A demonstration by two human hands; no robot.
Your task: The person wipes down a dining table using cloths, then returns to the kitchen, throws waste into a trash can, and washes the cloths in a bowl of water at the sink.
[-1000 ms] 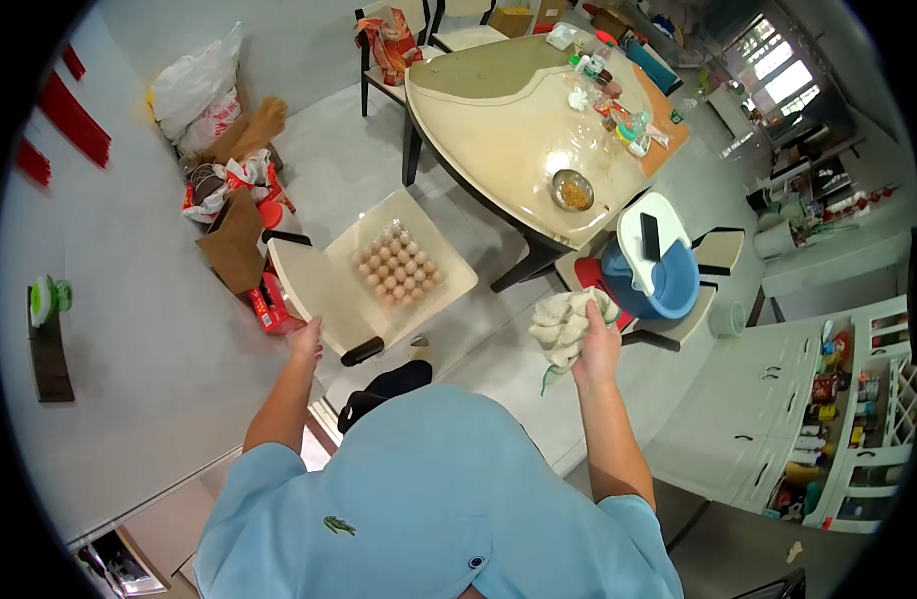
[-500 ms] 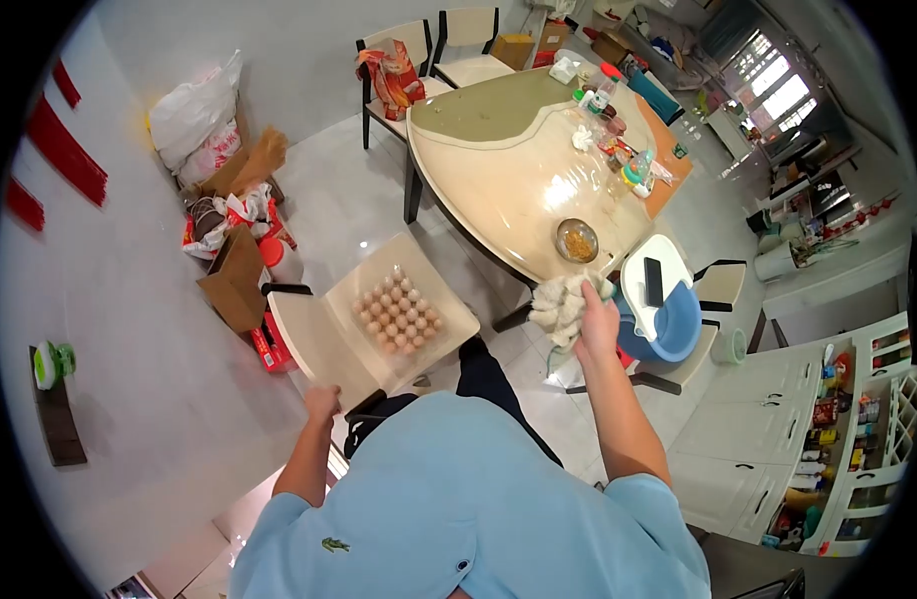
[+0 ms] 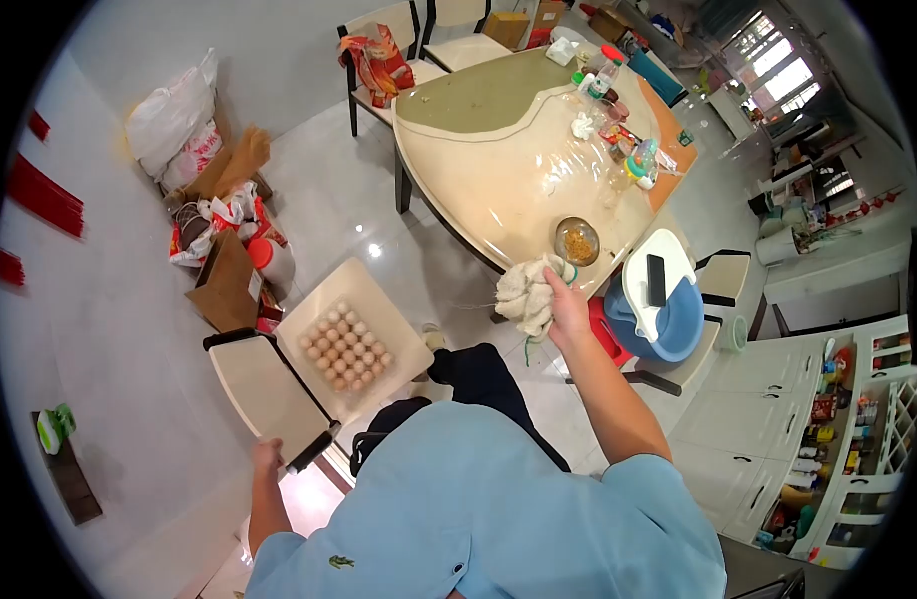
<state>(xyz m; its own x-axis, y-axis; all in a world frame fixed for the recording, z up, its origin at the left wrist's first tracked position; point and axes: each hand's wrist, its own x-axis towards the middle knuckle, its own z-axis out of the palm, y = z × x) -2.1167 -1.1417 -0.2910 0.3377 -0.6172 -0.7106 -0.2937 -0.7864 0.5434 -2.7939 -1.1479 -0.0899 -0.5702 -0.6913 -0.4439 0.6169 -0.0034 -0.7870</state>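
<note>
As the items are read from left to right, a brown cardboard box [image 3: 224, 283] stands near the wall beside a red-lidded jar [image 3: 276, 266]; the contents of both cannot be made out. The left hand [image 3: 268, 455] is clamped on the outer backrest edge of a chair [image 3: 262, 384], a hold that appears suited to steering or steadying it. Rows of eggs [image 3: 345, 346] lie on the seat, probably because it supports them evenly. The right hand [image 3: 569, 309] has its fingers closed around a bunched pale cloth [image 3: 525, 296], held in front of the table [image 3: 478, 170]; whether cloth and table touch cannot be told. Near the table edge, a metal bowl [image 3: 576, 241] contains yellow-orange pieces. At far right, a blue basin [image 3: 681, 324] is partly covered by a white panel [image 3: 643, 255], which seemingly serves as a shelf for a black, phone-like object [image 3: 657, 281].
</note>
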